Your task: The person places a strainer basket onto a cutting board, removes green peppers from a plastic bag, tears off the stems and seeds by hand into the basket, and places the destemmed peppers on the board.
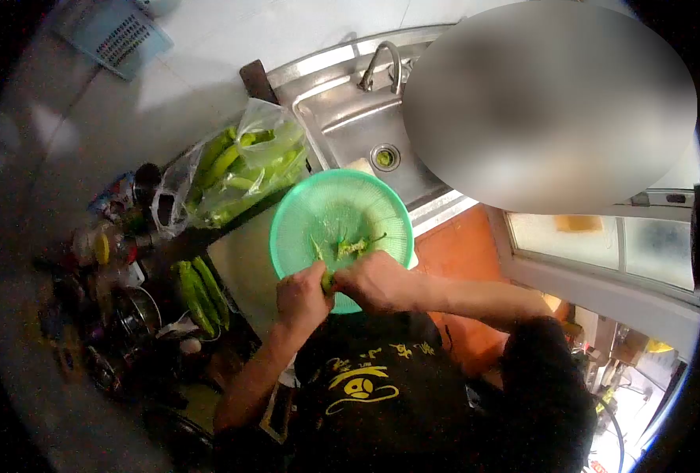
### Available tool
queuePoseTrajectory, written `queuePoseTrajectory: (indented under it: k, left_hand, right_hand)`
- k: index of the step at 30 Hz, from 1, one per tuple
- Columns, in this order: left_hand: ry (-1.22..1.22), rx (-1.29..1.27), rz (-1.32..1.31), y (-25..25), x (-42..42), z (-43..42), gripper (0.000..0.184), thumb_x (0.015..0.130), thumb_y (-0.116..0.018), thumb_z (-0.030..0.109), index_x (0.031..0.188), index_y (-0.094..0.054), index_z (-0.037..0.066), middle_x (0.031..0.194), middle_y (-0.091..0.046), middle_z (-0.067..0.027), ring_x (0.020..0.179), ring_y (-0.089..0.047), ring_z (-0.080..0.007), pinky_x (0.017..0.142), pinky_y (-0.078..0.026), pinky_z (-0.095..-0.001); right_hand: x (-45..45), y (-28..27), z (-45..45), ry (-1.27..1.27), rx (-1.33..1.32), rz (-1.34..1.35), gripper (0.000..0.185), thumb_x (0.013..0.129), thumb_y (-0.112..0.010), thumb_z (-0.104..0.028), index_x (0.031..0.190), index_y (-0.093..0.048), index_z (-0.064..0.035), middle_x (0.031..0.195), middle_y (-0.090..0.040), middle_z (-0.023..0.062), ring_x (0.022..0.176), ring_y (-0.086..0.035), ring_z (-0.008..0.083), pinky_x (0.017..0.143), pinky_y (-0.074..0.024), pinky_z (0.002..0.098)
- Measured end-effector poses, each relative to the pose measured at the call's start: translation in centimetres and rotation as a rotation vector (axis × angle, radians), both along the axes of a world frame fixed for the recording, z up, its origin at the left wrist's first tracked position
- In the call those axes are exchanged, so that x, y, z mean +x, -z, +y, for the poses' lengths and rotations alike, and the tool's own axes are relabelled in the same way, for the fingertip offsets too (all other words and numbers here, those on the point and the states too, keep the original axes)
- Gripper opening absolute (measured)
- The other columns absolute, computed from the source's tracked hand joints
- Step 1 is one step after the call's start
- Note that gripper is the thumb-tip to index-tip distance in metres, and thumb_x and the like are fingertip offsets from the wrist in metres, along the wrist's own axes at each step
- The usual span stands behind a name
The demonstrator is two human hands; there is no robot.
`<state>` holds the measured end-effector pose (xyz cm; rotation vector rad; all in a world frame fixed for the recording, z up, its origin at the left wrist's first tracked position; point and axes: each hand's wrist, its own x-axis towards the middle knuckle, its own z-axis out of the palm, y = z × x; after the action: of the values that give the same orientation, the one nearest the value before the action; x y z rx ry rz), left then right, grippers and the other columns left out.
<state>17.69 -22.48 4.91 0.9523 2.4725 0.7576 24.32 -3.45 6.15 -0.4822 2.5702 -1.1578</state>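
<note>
Both my hands meet over the near rim of a green mesh basket (295, 197). My left hand (301, 298) is closed round a green pepper (328, 281), of which only a short part shows between the hands. My right hand (375, 282) is closed at the other side of the same pepper. Inside the basket, just beyond my fingers, lie pepper scraps (351, 249) with stems and pale seeds. Most of the held pepper is hidden by my fingers.
Behind the basket is a steel sink (342, 146) with a faucet (397, 63). A clear plastic bag (247, 165) of green peppers lies to its left. More long peppers (200, 296) lie at the left, near cluttered jars and a pot (139, 311).
</note>
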Motion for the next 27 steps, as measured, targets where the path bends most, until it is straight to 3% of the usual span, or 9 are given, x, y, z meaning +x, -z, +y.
queuePoseTrajectory:
  k: [5, 13, 16, 19, 20, 21, 23, 26, 27]
  left_hand:
    - [0.034, -0.167, -0.002, 1.2, 0.5, 0.7, 0.028, 0.068, -0.076, 0.009, 0.090, -0.059, 0.005, 0.078, -0.067, -0.0194, 0.075, -0.066, -0.0434, 0.067, -0.051, -0.0521]
    - [-0.049, -0.469, 0.083, 9.2, -4.6, -2.1, 0.021, 0.078, -0.069, 0.008, 0.097, -0.060, 0.003, 0.083, -0.070, -0.0206, 0.081, -0.069, -0.0423, 0.072, -0.052, -0.0537]
    - [0.085, -0.516, 0.171, 7.0, -4.4, -0.5, 0.019, 0.082, -0.066, 0.011, 0.099, -0.061, 0.003, 0.082, -0.071, -0.0187, 0.076, -0.071, -0.0392, 0.067, -0.055, -0.0508]
    - [0.161, -0.551, 0.185, 7.1, -3.6, 0.9, 0.015, 0.085, -0.061, 0.010, 0.099, -0.063, 0.003, 0.082, -0.072, -0.0177, 0.071, -0.073, -0.0349, 0.061, -0.057, -0.0454]
    - [0.165, -0.608, 0.162, 7.4, -3.5, 0.6, 0.015, 0.085, -0.060, 0.009, 0.098, -0.063, 0.003, 0.083, -0.072, -0.0184, 0.071, -0.073, -0.0336, 0.059, -0.057, -0.0443]
    - [0.168, -0.659, 0.136, 7.8, -3.5, 0.7, 0.014, 0.086, -0.059, 0.009, 0.097, -0.064, 0.003, 0.083, -0.072, -0.0190, 0.070, -0.073, -0.0323, 0.058, -0.058, -0.0433]
    - [0.043, -0.512, 0.230, 8.2, -4.0, 0.3, 0.016, 0.085, -0.062, 0.011, 0.098, -0.065, 0.001, 0.085, -0.072, -0.0204, 0.075, -0.073, -0.0355, 0.064, -0.058, -0.0462]
    - [-0.353, -0.351, 0.064, 10.2, -5.1, -6.0, 0.020, 0.084, -0.066, 0.016, 0.099, -0.065, 0.002, 0.088, -0.072, -0.0213, 0.083, -0.071, -0.0399, 0.072, -0.058, -0.0489]
    - [-0.449, -0.451, -0.063, 11.8, -6.4, -8.9, 0.027, 0.083, -0.068, 0.020, 0.105, -0.066, 0.004, 0.092, -0.072, -0.0208, 0.090, -0.070, -0.0422, 0.079, -0.056, -0.0501]
  right_hand:
    - [0.0, 3.1, -1.0, 0.031, 0.203, -0.015, 0.009, 0.084, -0.060, -0.015, 0.089, -0.062, -0.0075, 0.069, -0.063, 0.0170, 0.065, -0.065, 0.0379, 0.058, -0.0514, 0.0478]
    - [0.3, 7.6, 5.8, 0.149, -0.055, -0.025, 0.014, 0.090, -0.063, -0.018, 0.100, -0.066, -0.0085, 0.080, -0.066, 0.0149, 0.078, -0.066, 0.0369, 0.066, -0.0512, 0.0467]
    - [0.6, 9.7, 6.3, 0.090, 0.196, -0.146, 0.023, 0.091, -0.065, -0.021, 0.109, -0.066, -0.0061, 0.103, -0.067, 0.0194, 0.095, -0.065, 0.0373, 0.080, -0.0520, 0.0463]
    - [1.8, 13.3, 4.4, 0.257, 0.294, 0.073, 0.034, 0.090, -0.066, -0.023, 0.117, -0.063, -0.0014, 0.127, -0.058, 0.0242, 0.117, -0.057, 0.0391, 0.098, -0.0481, 0.0455]
    - [1.4, 13.1, 3.4, 0.319, 0.174, -0.221, 0.042, 0.089, -0.068, -0.021, 0.123, -0.060, 0.0018, 0.142, -0.046, 0.0275, 0.132, -0.046, 0.0414, 0.110, -0.0402, 0.0448]
    - [2.4, 15.1, 4.1, 0.223, 0.269, -0.040, 0.042, 0.088, -0.068, -0.018, 0.125, -0.060, 0.0008, 0.147, -0.043, 0.0263, 0.130, -0.049, 0.0419, 0.108, -0.0432, 0.0454]
    - [2.9, 11.5, 4.5, 0.363, 0.289, -0.078, 0.048, 0.087, -0.071, -0.018, 0.131, -0.057, -0.0035, 0.155, -0.034, 0.0237, 0.122, -0.055, 0.0442, 0.099, -0.0507, 0.0466]
    - [5.2, 11.9, 3.8, 0.412, 0.278, -0.092, 0.047, 0.087, -0.071, -0.014, 0.132, -0.057, -0.0058, 0.153, -0.039, 0.0193, 0.121, -0.056, 0.0426, 0.098, -0.0507, 0.0472]
    - [5.4, 12.0, 3.5, 0.426, 0.288, -0.130, 0.046, 0.087, -0.071, -0.014, 0.131, -0.058, -0.0061, 0.152, -0.041, 0.0190, 0.121, -0.057, 0.0423, 0.098, -0.0509, 0.0471]
